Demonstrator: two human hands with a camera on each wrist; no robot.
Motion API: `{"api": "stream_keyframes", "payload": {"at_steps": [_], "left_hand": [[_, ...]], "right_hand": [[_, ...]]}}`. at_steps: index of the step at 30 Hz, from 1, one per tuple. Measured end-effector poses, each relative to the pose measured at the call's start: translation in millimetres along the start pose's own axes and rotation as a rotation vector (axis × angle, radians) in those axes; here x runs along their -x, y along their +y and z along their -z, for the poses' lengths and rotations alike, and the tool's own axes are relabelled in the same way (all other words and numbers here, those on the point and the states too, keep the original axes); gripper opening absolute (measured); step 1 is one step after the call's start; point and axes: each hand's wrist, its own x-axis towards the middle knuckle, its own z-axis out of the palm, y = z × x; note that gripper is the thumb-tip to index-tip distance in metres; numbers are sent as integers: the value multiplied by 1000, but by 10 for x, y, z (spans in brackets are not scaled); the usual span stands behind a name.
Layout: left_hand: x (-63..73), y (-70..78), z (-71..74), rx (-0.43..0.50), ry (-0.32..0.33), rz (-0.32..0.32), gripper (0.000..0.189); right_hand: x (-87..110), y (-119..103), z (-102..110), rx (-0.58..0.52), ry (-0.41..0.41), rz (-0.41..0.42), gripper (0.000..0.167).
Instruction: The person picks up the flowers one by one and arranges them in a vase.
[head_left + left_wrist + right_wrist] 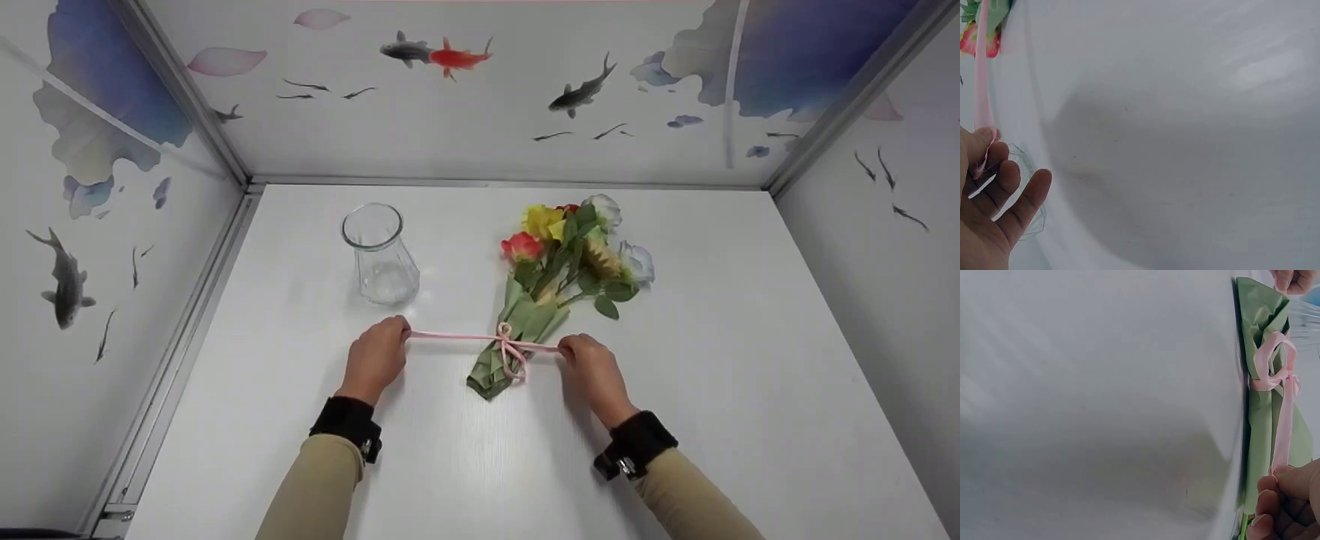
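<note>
A pink ribbon (457,336) is tied in a bow round the green wrapping paper (531,318) of a flower bouquet (570,251), which lies on the table. My left hand (376,358) pinches one ribbon end between thumb and forefinger, left of the bow. On the other side, my right hand (598,373) pinches the opposite end. Both ends stretch taut and nearly level from the knot. Two loops of the bow (1266,360) show in the head view, one upward and one hanging down. In the left wrist view the ribbon's frayed tip (979,171) sticks out past the fingers.
A clear glass vase (381,259) stands upright behind my left hand, left of the bouquet. The white table (750,375) is enclosed by white panels (480,142) printed with fish and petals at the back and sides.
</note>
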Motion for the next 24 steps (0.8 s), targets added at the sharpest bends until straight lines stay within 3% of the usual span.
{"api": "stream_keyframes", "payload": {"at_steps": [9,14,24], "left_hand": [[-1,-36,38,-13,-16,45,8],[6,-63,47,-13,12,36,7],[9,-97,74,2,29,49,9]], "right_hand": [[-1,42,26,-9,12,-6,4],[2,79,25,-16,30,-7,5],[-1,63,52,-4,-7,-48,4]]}}
